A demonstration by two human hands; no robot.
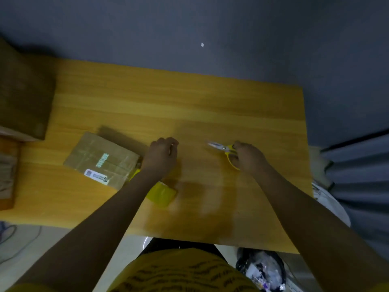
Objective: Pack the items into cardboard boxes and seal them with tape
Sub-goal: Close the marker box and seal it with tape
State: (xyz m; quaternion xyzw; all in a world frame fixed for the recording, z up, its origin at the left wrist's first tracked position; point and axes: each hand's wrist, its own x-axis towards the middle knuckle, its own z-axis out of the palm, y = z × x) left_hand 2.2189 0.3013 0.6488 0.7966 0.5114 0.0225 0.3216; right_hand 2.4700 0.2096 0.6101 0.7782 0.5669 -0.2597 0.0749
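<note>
Got the scissors in my right hand, grip wrapped round the yellow handles, blades sticking out left and a bit away from me, long axis roughly across the counter. My left hand is curled into a loose fist over the wood; can't tell if it's pinching anything. The taped cardboard box lies flat just left of that wrist, yellow tape roll under my forearm.

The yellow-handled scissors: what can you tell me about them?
The yellow-handled scissors have pale metal blades and yellow loop handles that look like plastic. The blades point left, away from the right hand, and look nearly closed, though blurred. The hand's fingers curl round the handles. They sit low over the wooden table; whether they touch it cannot be told.
</note>
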